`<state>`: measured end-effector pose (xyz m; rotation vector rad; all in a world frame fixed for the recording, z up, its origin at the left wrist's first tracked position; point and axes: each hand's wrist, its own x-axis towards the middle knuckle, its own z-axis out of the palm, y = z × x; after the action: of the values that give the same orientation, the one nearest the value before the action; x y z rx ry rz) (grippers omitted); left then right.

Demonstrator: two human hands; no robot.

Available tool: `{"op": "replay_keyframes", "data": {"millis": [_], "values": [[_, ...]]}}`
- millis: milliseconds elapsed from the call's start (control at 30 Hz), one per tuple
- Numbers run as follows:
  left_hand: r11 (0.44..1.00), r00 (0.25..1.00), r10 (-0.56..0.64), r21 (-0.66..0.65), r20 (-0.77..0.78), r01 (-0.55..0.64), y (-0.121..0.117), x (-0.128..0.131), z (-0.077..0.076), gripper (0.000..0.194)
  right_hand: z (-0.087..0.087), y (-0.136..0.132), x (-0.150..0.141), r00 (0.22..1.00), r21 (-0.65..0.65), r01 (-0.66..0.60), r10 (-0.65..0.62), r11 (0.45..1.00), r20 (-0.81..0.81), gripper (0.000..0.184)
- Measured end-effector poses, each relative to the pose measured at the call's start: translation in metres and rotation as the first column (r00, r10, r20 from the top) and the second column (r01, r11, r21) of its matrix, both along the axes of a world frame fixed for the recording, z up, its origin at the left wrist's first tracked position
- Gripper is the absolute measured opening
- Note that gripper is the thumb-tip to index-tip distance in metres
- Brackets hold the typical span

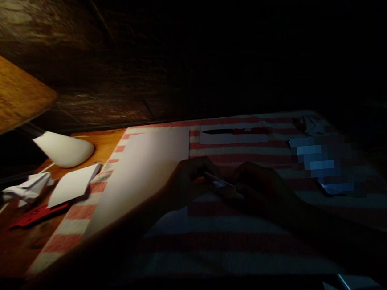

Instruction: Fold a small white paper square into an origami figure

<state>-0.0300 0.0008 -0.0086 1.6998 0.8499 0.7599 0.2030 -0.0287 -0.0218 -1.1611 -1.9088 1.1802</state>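
Observation:
Over the middle of the striped cloth (pixel 167 243), my left hand (pixel 191 178) and my right hand (pixel 262 186) face each other in deep shadow. Between them is a small folded-looking piece of white paper (pixel 220 181), pinched at its left side by my left fingers and at its right side by my right fingers. Both hands are closed on it, though the dimness hides the exact finger positions. A large white sheet of paper (pixel 148 162) lies flat under and behind my left hand. Beyond the hands, a dark-bladed knife (pixel 219 132) rests on a smaller paper strip (pixel 209 140).
A lamp with a white base (pixel 64 148) and tan shade (pixel 5 93) stands at left. Near it are crumpled paper (pixel 29 188), a bent white sheet (pixel 74 184) and a flat red object (pixel 38 215). A pixelated bluish item (pixel 325 163) lies at right.

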Motion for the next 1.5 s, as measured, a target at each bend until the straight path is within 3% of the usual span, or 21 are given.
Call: {"op": "replay_keyframes", "data": {"millis": [133,233,333,467,667,800,867,1033,1200,1333,1500], "values": [[0.972,0.991,0.063,0.219,0.117,-0.088,0.009,-0.005,-0.001,0.010,-0.004,0.006,-0.001,0.969,-0.102,0.018,-0.042,0.995,-0.242,0.019],[0.949,0.993,0.094,0.294,0.078,-0.113,0.015,-0.007,-0.010,0.010,-0.002,0.011,0.000,0.975,-0.086,0.040,-0.058,0.995,-0.216,0.018],[0.926,0.997,0.063,0.374,-0.037,-0.044,0.021,-0.008,-0.019,0.013,0.001,0.014,0.004,0.996,0.117,0.029,-0.019,0.993,-0.086,0.016],[0.879,0.991,0.027,0.475,-0.131,0.039,0.028,-0.013,-0.017,0.042,0.003,0.019,0.010,0.975,0.378,-0.141,0.063,0.915,0.212,0.024],[0.850,0.951,0.310,0.454,-0.016,-0.269,0.040,-0.030,-0.003,0.046,0.000,0.019,0.011,0.875,0.426,-0.289,0.056,0.857,0.481,0.052],[0.825,0.895,0.446,0.394,-0.016,-0.405,0.043,-0.032,-0.006,0.040,-0.001,0.019,0.010,0.813,0.409,-0.362,0.069,0.838,0.578,0.054],[0.828,0.892,0.450,0.392,-0.037,-0.401,0.042,-0.031,-0.006,0.038,-0.002,0.021,0.010,0.809,0.398,-0.370,0.081,0.840,0.582,0.050],[0.823,0.900,0.433,0.427,-0.042,-0.376,0.039,-0.028,-0.002,0.030,-0.003,0.028,0.014,0.884,0.423,-0.335,0.124,0.842,0.452,0.033],[0.807,0.894,0.448,0.448,-0.036,-0.386,0.040,-0.030,0.000,0.029,-0.003,0.028,0.016,0.903,0.389,-0.322,0.156,0.863,0.401,0.040],[0.811,0.896,0.442,0.446,-0.045,-0.378,0.041,-0.031,-0.002,0.029,-0.002,0.026,0.014,0.898,0.414,-0.330,0.147,0.848,0.415,0.049],[0.816,0.895,0.444,0.433,-0.047,-0.383,0.041,-0.033,-0.005,0.029,0.004,0.027,0.013,0.885,0.364,-0.350,0.178,0.863,0.430,0.042]]}}
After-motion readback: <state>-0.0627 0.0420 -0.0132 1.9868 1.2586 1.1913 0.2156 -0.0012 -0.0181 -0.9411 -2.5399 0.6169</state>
